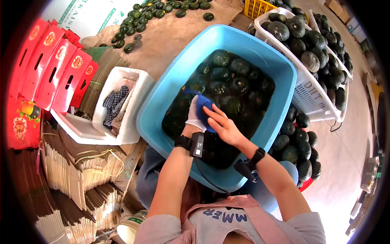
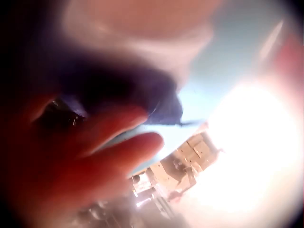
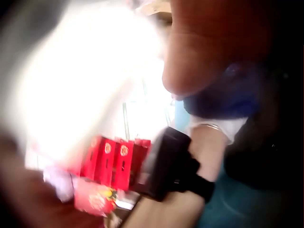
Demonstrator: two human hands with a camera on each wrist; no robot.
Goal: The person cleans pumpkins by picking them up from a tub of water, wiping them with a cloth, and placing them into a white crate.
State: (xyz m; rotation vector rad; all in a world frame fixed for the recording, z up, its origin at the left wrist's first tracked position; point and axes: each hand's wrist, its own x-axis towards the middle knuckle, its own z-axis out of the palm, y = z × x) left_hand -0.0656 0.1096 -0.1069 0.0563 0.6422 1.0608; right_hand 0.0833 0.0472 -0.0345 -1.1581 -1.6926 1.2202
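Note:
A light-blue tub holds dark water and many dark green squashes. Over the squashes, a blue cloth lies against my left hand, which wears a white glove; its fingers are mostly hidden by the cloth. My right hand is bare and touches the cloth from the right with extended fingers. Blurred in the left wrist view, the right fingers lie beside the dark blue cloth. The right wrist view shows my right hand against the cloth.
White crate heaped with squashes stands right of the tub, with more squashes below it. On the left are a foam box with checked fabric, red cartons and stacked cardboard. Small squashes lie on brown sheeting behind.

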